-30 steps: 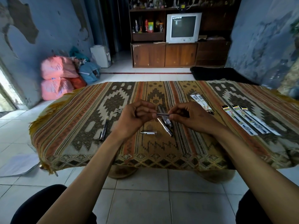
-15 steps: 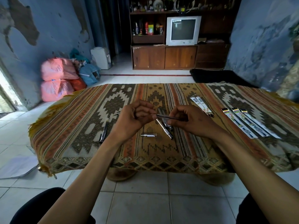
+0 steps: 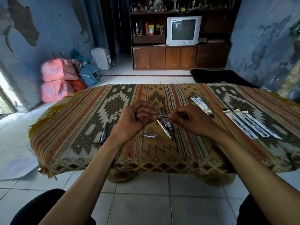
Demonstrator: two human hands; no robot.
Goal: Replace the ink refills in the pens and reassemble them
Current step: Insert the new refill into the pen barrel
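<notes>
**Pen piece held level between both hands**

Since the earlier frames we see our right hand (image 3: 191,121) drawn in closer to the left hand (image 3: 134,120), so less of the slim pen piece (image 3: 161,116) shows between them than half a second ago; the table view has also slid a little lower.

We start with the patterned cloth (image 3: 84,127) covering the low table; its right end runs out of frame and its far corner blurs into the wall. On it, well to the right, lie three long refill packets (image 3: 250,125) side by side, their lettering too small for us to read. Nearer the middle sit two more packets (image 3: 201,105), their lower ends dark and hard to separate. To the left lies a black pen (image 3: 103,131), alone.

Both our hands hover above the middle of the cloth. The left pinches one end of the pen piece with curled fingers; the right pinches the other end, and its fingers hide that end entirely. We cannot tell whether this is a refill or a barrel section.

Beneath the hands several loose pens (image 3: 168,129) lie overlapping, their count uncertain. Just in front rests a short silver cap (image 3: 149,135).
</notes>
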